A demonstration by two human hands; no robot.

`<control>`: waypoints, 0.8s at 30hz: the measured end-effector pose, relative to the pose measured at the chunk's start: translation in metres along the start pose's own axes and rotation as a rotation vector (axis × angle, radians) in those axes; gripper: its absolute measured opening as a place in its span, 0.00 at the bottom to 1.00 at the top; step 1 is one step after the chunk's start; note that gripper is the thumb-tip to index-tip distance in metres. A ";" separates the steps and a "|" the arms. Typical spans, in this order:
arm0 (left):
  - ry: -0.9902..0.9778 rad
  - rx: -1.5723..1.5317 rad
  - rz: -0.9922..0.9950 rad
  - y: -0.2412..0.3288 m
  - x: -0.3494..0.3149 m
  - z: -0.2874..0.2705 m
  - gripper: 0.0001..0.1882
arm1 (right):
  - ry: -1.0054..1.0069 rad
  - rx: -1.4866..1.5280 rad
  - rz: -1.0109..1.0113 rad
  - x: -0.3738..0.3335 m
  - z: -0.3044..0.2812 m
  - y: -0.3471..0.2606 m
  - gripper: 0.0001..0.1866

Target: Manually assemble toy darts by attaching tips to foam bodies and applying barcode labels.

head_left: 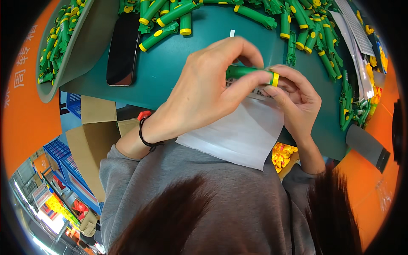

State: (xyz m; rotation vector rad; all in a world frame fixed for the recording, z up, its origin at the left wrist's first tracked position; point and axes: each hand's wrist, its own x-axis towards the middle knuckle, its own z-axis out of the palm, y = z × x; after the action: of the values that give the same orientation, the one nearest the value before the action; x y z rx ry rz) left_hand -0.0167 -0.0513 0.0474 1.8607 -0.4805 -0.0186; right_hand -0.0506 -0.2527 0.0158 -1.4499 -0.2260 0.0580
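Observation:
Both my hands meet over the front of the green table, around one green plastic tube (241, 71) with a yellow ring at its right end. My left hand (197, 89) is closed about the tube, its thumb stretched along the near side; its curled upper fingers are slightly blurred. At the yellow end, my right hand (301, 95) pinches the tube between thumb and fingers. Below them a white sheet (242, 131) with some print at its upper part hangs over the table edge toward my lap. The tube's left part is hidden by my left hand.
Many similar green tubes (255, 18) lie along the table's far side and right. A grey bin (87, 51) of green parts stands at left, beside a black phone (122, 51). An open cardboard box (91, 148) is below left. Papers (350, 51) lie at right.

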 end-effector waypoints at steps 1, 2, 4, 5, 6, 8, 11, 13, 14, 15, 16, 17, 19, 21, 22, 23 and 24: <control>0.063 -0.049 -0.006 0.001 0.001 0.002 0.06 | -0.004 -0.002 -0.003 0.000 -0.001 0.001 0.21; 0.069 -0.049 -0.003 0.002 0.001 -0.001 0.06 | -0.026 -0.044 -0.040 0.000 -0.001 0.001 0.21; -0.224 -0.043 -0.276 0.008 0.000 -0.008 0.09 | -0.057 -0.086 -0.084 0.000 0.000 0.001 0.21; -0.215 -0.042 -0.273 0.008 0.000 -0.009 0.09 | -0.057 -0.044 -0.066 0.000 0.001 -0.001 0.20; -0.210 -0.096 -0.247 0.008 0.002 -0.010 0.09 | -0.057 -0.005 -0.049 0.001 0.002 -0.002 0.20; -0.192 -0.149 -0.217 0.008 0.001 -0.011 0.11 | -0.072 -0.006 -0.040 0.003 0.004 -0.004 0.20; -0.183 0.028 -0.113 0.009 0.000 -0.015 0.11 | -0.017 -0.010 0.000 0.001 0.012 -0.008 0.20; -0.023 -0.129 -0.248 0.007 0.003 -0.030 0.11 | 0.065 -0.193 -0.160 0.004 0.015 -0.003 0.20; 0.236 -0.069 0.052 -0.010 0.009 -0.044 0.11 | 0.066 -0.186 -0.164 0.008 0.012 -0.002 0.20; 0.394 0.172 0.083 -0.006 0.012 -0.077 0.08 | -0.004 -0.560 -0.280 0.010 0.006 -0.005 0.20; 0.579 0.144 0.095 -0.012 0.011 -0.113 0.05 | -0.085 -0.927 -0.397 0.011 0.003 -0.005 0.20; 0.878 0.493 -0.011 0.000 0.002 -0.149 0.17 | -0.090 -1.018 -0.411 0.014 0.010 -0.006 0.19; 1.014 0.516 0.104 -0.005 0.002 -0.191 0.18 | -0.104 -1.047 -0.402 0.015 0.009 0.000 0.17; 1.008 1.416 0.286 -0.012 0.001 -0.214 0.13 | -0.119 -1.080 -0.395 0.018 0.012 0.002 0.15; 0.930 1.236 0.407 -0.017 0.000 -0.193 0.08 | -0.103 -1.049 -0.346 0.020 0.015 0.002 0.12; 0.832 1.029 0.530 -0.034 0.006 -0.156 0.04 | -0.065 -1.030 -0.280 0.019 0.013 0.005 0.10; 0.406 0.816 0.731 -0.043 0.003 -0.132 0.10 | -0.065 -1.030 -0.275 0.019 0.010 0.007 0.10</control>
State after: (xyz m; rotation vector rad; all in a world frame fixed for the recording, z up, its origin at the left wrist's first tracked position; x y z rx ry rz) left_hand 0.0328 0.0788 0.0544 2.2567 -0.9379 1.1719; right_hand -0.0336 -0.2387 0.0121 -2.4228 -0.5577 -0.2758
